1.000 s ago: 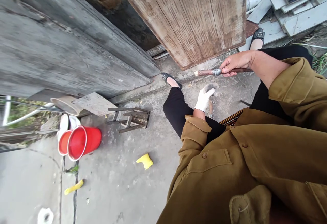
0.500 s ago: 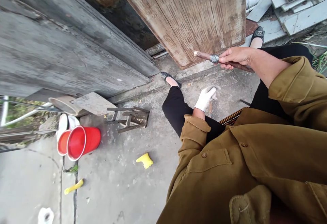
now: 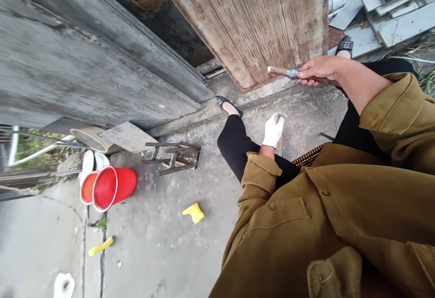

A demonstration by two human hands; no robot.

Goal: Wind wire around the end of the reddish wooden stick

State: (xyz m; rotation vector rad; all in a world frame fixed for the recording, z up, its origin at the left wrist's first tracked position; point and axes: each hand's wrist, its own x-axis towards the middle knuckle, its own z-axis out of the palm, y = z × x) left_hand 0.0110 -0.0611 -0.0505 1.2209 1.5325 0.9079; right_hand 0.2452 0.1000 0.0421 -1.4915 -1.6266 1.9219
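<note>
My bare right hand (image 3: 319, 70) is closed round a brown wooden stick (image 3: 277, 70) with a pale cut end pointing left. Just in front of its fingers, silvery wire (image 3: 292, 74) is wound round the stick in a tight coil. Lower down, above my left thigh, my left hand (image 3: 273, 129) wears a white glove and has its fingers curled together; what they hold, if anything, is hidden. Right beside the glove a short brown rod-like piece (image 3: 280, 144) shows, and I cannot tell whether the hand touches it.
A weathered wooden door panel (image 3: 258, 30) stands ahead. Left of me are a small wooden stool (image 3: 180, 157), red buckets (image 3: 125, 188) and a yellow piece (image 3: 194, 212) on the concrete. Stacked boards (image 3: 404, 26) lie at the upper right.
My right hand has shifted a little to the right with the stick. My left hand has turned, and its fingers look more curled than before.
</note>
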